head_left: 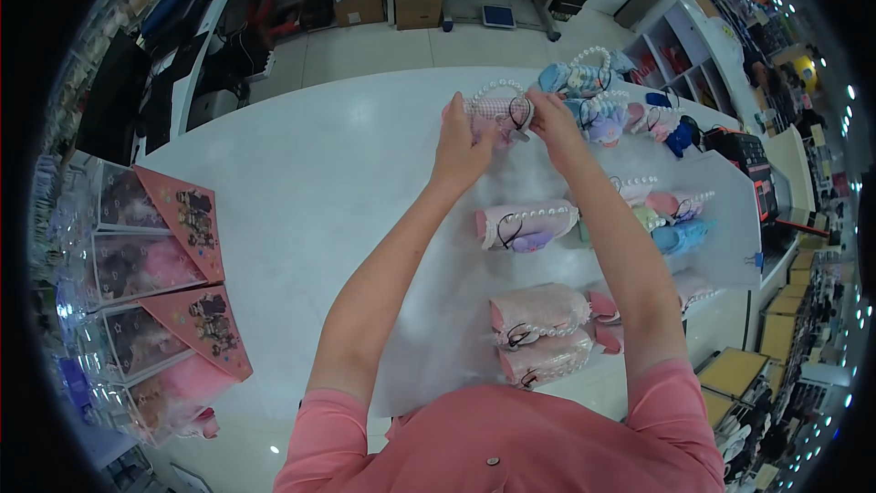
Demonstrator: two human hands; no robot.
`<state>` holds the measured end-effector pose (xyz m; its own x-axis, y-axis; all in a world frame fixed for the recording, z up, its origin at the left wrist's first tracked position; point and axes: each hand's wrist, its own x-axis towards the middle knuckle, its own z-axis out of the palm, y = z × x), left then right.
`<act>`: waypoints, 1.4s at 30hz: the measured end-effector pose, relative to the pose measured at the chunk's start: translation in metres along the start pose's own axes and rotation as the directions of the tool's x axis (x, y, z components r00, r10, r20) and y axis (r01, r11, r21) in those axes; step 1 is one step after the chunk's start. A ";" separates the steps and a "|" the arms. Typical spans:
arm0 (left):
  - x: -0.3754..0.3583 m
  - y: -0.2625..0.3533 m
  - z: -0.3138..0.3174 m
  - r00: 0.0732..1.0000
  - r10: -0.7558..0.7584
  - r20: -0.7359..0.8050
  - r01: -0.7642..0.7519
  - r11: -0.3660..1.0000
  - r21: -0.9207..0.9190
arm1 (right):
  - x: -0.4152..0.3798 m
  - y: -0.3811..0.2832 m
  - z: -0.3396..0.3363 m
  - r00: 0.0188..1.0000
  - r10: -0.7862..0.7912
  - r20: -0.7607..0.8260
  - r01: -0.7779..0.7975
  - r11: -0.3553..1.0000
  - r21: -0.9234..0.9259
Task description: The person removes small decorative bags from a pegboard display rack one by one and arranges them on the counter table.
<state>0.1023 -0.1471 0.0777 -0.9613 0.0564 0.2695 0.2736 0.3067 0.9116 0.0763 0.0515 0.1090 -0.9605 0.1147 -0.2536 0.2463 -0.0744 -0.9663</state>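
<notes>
A small pink checked bag (500, 110) with a pearl-bead handle is between my two hands near the far edge of the white table (301, 183). My left hand (463, 141) grips its left side, with the thumb and fingers round it. On the bag's right end, by a dark cord loop, the fingers of my right hand (551, 124) are pressed. Just right of my right hand lie blue bags (577, 79) with pearl handles. Below it are a pink bag with a purple bow (526, 225) and two wrapped pink bags (540, 312).
Pink and clear boxes (187, 219) stand along the left edge. More bags (680, 236) lie beyond my right forearm, beside a translucent panel (730, 210). A black-and-red device (746, 160) sits at the right. Desks with cardboard boxes (419, 11) stand beyond the table.
</notes>
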 end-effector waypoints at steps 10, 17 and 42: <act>0.007 -0.007 -0.008 0.979 -0.178 0.095 0.197 0.949 -0.245 | -0.013 -0.012 -0.002 0.996 0.062 -0.070 -0.075 0.975 -0.209; -0.010 0.000 -0.031 0.966 -0.255 0.032 0.256 0.943 -0.213 | -0.066 -0.045 0.000 0.990 -0.088 -0.107 0.049 0.944 -0.326; -0.483 0.166 -0.143 0.839 -0.222 -0.497 0.287 0.956 0.057 | -0.546 0.005 0.082 0.194 0.154 0.969 0.534 0.812 -0.236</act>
<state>0.6167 -0.2592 0.1426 -0.8518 -0.4928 0.1780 -0.0159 0.3638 0.9313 0.5912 -0.0931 0.2460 -0.2739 -0.9489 -0.1565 -0.2819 0.2348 -0.9303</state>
